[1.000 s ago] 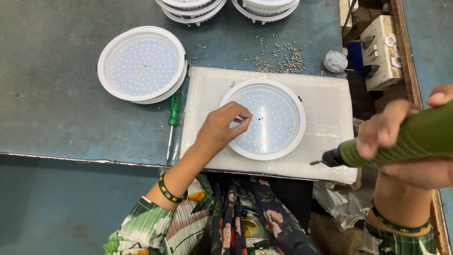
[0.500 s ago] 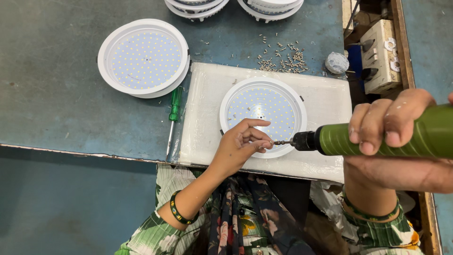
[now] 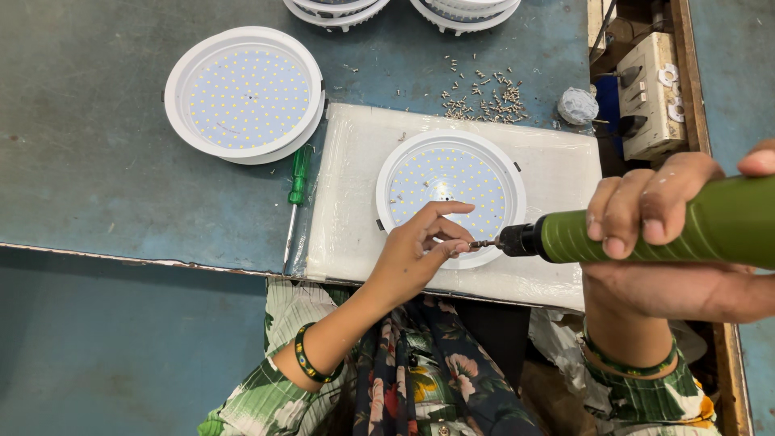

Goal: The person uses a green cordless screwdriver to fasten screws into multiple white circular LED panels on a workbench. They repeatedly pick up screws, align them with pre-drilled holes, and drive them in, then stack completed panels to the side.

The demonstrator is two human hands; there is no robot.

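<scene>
A round white light panel dotted with small yellow diodes lies on a white pad before me. My right hand grips a green electric screwdriver held sideways, its bit pointing left. My left hand pinches a small screw at the tip of that bit, just over the panel's near rim.
A second round light panel sits at the far left on the blue-grey table. A green-handled screwdriver lies beside the pad. Loose screws are scattered behind it, more panels are stacked at the back, and a socket box stands at the right.
My left hand came off the panel's face and met the bit. The electric screwdriver swung left and up toward the panel's near rim.
</scene>
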